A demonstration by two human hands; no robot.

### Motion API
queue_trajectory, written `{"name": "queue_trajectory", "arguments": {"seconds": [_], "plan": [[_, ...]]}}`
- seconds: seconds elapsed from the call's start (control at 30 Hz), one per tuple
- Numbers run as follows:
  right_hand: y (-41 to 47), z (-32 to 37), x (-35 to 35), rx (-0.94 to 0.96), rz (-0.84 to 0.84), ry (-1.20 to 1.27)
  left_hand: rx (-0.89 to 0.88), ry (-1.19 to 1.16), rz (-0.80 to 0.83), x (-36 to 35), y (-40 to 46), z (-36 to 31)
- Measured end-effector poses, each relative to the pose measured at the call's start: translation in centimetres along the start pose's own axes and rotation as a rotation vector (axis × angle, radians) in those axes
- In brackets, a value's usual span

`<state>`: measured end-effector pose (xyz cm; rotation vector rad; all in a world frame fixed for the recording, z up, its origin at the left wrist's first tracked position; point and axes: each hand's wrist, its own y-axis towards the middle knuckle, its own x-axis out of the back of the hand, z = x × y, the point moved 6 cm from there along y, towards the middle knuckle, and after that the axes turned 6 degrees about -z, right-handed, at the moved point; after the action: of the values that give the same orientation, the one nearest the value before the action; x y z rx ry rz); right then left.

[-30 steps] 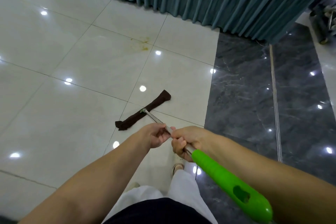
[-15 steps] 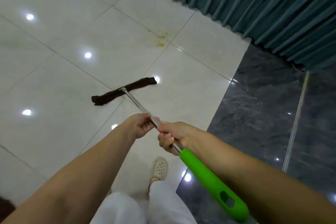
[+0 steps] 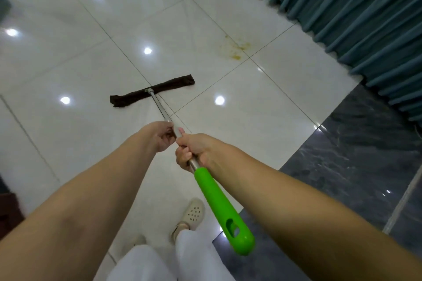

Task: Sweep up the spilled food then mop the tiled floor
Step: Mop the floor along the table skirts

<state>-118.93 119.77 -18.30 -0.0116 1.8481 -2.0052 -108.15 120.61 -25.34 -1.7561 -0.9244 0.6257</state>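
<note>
**A:** Starting at the right grip [image 3: 194, 151]: clamped on what?

**B:** Clamped round the steel mop pole [image 3: 159, 107], fingers curled under, right where bare metal meets the green handle [image 3: 220, 207]. Probably held there as the rear pivot, for leverage.

**A:** And at the left grip [image 3: 163, 136]?

**B:** Wrapped round the same pole, a little nearer the mop head [image 3: 151, 93] and almost touching the right grip. Likely set ahead to steer and to press down.

**A:** Following the pole outward?

**B:** Straight down to the mop head, joined at its middle. Dark brown cloth, lying flat on the tiled floor [image 3: 68, 143] across a grout line. Flat presumably so that the whole strip wipes at once.

**A:** Any spilled food left to see?

**B:** Only a yellowish stain [image 3: 235, 49], beyond the mop head and off to its right, well apart from it and not yet wiped. No loose crumbs to make out. Judged, then, to be at the mopping stage, with the sweeping seemingly done.

**A:** Further out?

**B:** A teal curtain [image 3: 354, 18] far right of the mop head, past the stain. A dark marble strip [image 3: 354, 166] to the right of the mop head and nearer the body. A pale perforated shoe [image 3: 194, 212] well behind the mop head, under the green handle.

**A:** Next move?

**B:** By judgement, pushing forward and rightward from the mop head's present spot onto the stain, with firm downward pressure. Worth minding the curtain hem just past it.
</note>
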Motion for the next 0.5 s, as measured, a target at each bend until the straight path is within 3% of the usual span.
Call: {"name": "queue_trajectory", "arguments": {"seconds": [0.23, 0.5], "plan": [[-1.0, -5.6, 0.2, -0.015, 0.004, -0.049, 0.017, -0.002, 0.011, 3.8, -1.4, 4.6], [-4.7, -16.6, 1.6, -0.015, -0.013, -0.016, 0.029, 0.01, 0.072, 8.6, -4.8, 13.8]]}}
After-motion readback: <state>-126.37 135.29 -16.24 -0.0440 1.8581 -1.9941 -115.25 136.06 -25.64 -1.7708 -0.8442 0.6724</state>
